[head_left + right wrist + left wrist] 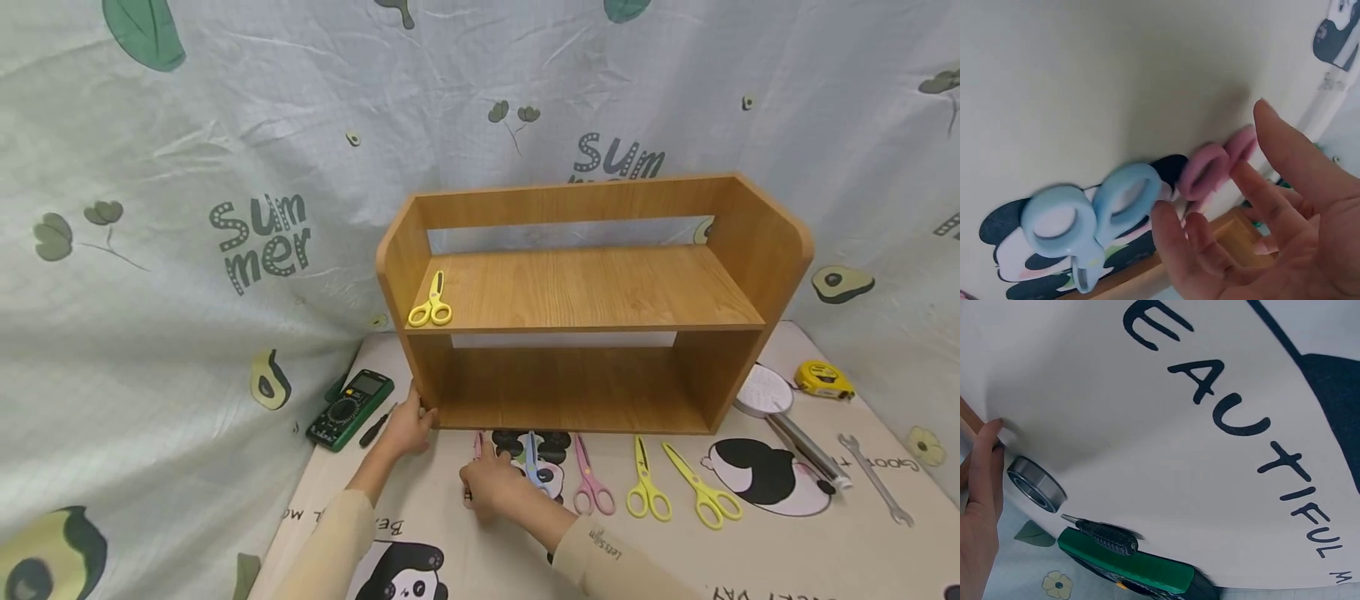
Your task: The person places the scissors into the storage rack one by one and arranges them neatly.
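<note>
My left hand holds the lower left side panel of a two-tier wooden shelf. In the left wrist view, fingers lie along a wooden edge beside a metal bearing. My right hand is over pink scissors in front of the shelf, hiding most of them. Thumb and fingers are spread around the pink handles in the right wrist view, with the thumb apart from them. Blue scissors lie just right of that hand. Yellow scissors lie on the upper tier's left end.
Right of the blue scissors lie pink scissors and two yellow scissors. A multimeter and screwdriver lie left of the shelf. On the right are a round-headed metal-handled tool, a tape measure and a wrench.
</note>
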Tool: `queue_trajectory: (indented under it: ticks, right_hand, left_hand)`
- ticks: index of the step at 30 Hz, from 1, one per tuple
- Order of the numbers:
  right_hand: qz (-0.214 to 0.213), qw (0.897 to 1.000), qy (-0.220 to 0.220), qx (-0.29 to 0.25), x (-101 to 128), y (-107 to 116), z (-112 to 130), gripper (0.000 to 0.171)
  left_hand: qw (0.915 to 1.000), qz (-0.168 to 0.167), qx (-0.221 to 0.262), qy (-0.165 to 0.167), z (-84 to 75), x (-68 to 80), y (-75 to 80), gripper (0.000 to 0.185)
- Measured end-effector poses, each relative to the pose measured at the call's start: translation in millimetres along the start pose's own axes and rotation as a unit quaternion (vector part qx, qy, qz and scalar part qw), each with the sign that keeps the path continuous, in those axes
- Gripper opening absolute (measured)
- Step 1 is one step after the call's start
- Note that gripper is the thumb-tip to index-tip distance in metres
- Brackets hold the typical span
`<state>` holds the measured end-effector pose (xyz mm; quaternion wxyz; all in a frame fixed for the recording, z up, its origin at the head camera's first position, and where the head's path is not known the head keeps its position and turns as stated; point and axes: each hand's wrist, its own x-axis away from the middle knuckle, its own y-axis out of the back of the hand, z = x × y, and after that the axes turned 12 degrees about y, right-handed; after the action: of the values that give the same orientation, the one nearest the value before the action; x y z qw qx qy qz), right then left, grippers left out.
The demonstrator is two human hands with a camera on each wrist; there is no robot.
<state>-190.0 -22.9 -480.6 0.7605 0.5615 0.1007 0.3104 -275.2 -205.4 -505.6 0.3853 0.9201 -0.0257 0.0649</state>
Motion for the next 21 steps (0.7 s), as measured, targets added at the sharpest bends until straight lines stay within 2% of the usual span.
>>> queue_trajectory:
  ticks: [16, 21]
  right_hand:
    - [-0.052, 0.997, 0.013, 0.05, -10.8, -17.2, -1.8, 0.022]
    - [-0.055, 0.996, -0.006, 0.064, -12.8, -20.5, 0.5, 0.035]
  left_hand:
    - [0.9998, 0.002, -0.007, 0.017, -4.8, 2.8, 1.4, 0.063]
    - [0.9999, -0.003, -0.005, 0.012, -4.4, 1.4, -1.0, 0.061]
